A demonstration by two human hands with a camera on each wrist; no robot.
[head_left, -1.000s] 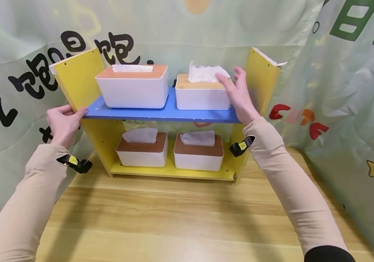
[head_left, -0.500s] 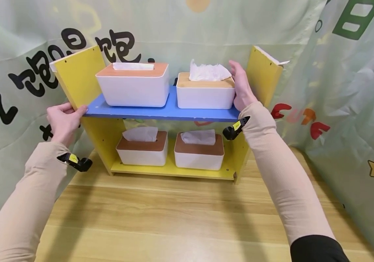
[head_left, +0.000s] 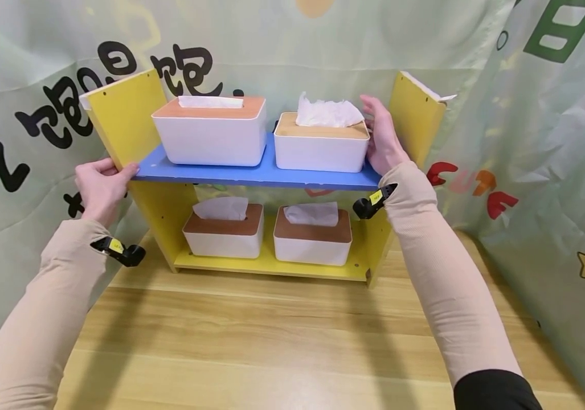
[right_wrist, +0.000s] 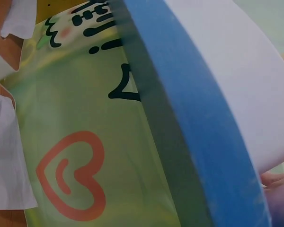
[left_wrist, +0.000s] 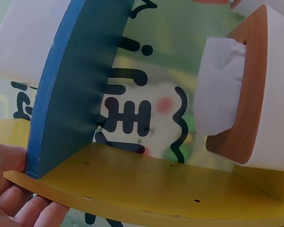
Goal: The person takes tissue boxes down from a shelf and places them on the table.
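Observation:
My left hand (head_left: 99, 185) grips the left side panel (head_left: 125, 117) of a yellow and blue shelf, its thumb at the end of the blue board (head_left: 266, 176). In the left wrist view, the fingers (left_wrist: 33, 210) curl under the panel's edge. My right hand (head_left: 383, 136) lies along the right side of a white tissue box (head_left: 320, 154) with a light wood lid and a crumpled tissue standing out. Its fingers extend upward; the box hides part of them. Left of it on the blue board stands a larger tissue box (head_left: 212, 139) with an orange-brown lid.
Below, on the yellow bottom board (head_left: 271, 270), stand two more tissue boxes, left (head_left: 225, 245) and right (head_left: 313, 250), with brown lids. The right side panel (head_left: 415, 117) rises close beside my right hand. A printed cloth (head_left: 528, 142) hangs behind the wooden table (head_left: 251, 341).
My right hand has moved from above the smaller upper tissue box's right front to its right side. That box has shifted very slightly left. My left hand has kept its grip.

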